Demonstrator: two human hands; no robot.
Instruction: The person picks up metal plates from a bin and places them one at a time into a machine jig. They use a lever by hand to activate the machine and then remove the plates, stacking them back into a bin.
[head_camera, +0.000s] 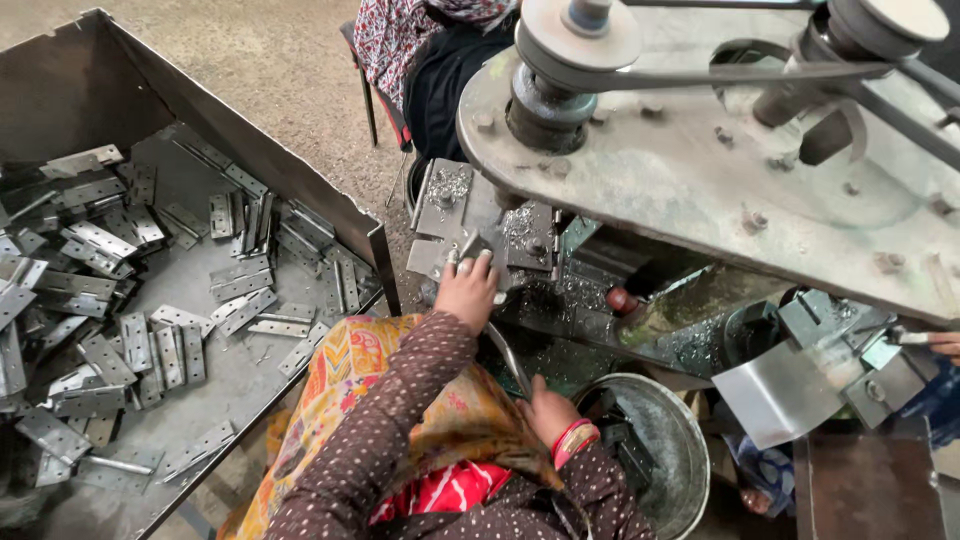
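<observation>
My left hand (468, 288) reaches forward onto the machine's small work plate (440, 215) and presses a small grey metal hinge piece (473, 245) down with its fingertips. My right hand (545, 405), with red bangles at the wrist, is closed around the lower end of a curved metal lever (503, 352) just beside the bucket. Both arms wear dotted brown sleeves. Metal shavings lie around the plate.
A large open steel bin (250, 160) on the left holds several flat hinge leaves (150, 340). A round metal bucket (672, 440) stands at lower right. The belt-and-pulley machine (700, 160) overhangs the top right. Another person (430, 60) sits behind it; another hand (945, 345) shows at the right edge.
</observation>
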